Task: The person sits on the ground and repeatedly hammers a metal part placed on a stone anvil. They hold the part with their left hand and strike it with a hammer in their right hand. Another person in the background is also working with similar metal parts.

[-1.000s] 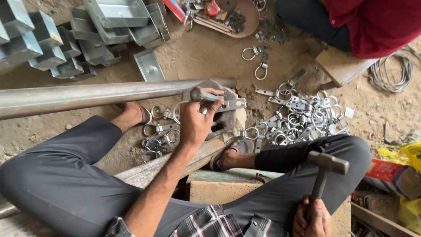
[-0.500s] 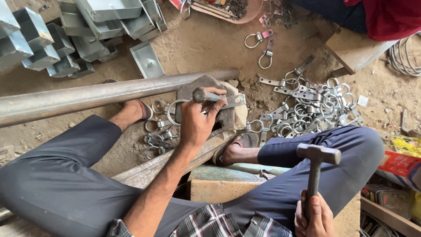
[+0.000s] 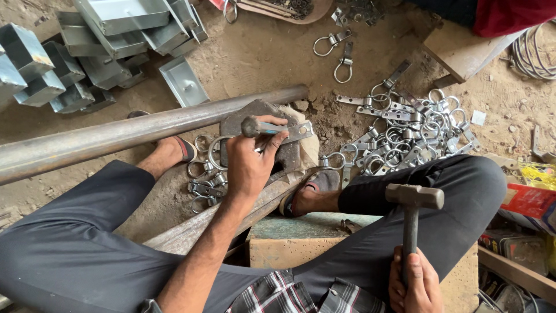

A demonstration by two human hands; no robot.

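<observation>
In the head view, we see a big pile of finished grey metal ring clips (image 3: pixel 405 130) at the right of the frame and a few more (image 3: pixel 202 179) by the foot. One flat grey metal piece (image 3: pixel 292 132) lies on the dark iron block (image 3: pixel 255 124) in the middle. Our left hand (image 3: pixel 249 165) pinches it there. Our right hand (image 3: pixel 412 284), bottom right, grips the grey steel hammer (image 3: pixel 414 200), head up.

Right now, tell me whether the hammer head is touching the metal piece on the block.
Apart. The head view shows the hammer raised over the knee in the right hand, well clear of the metal piece.
</observation>
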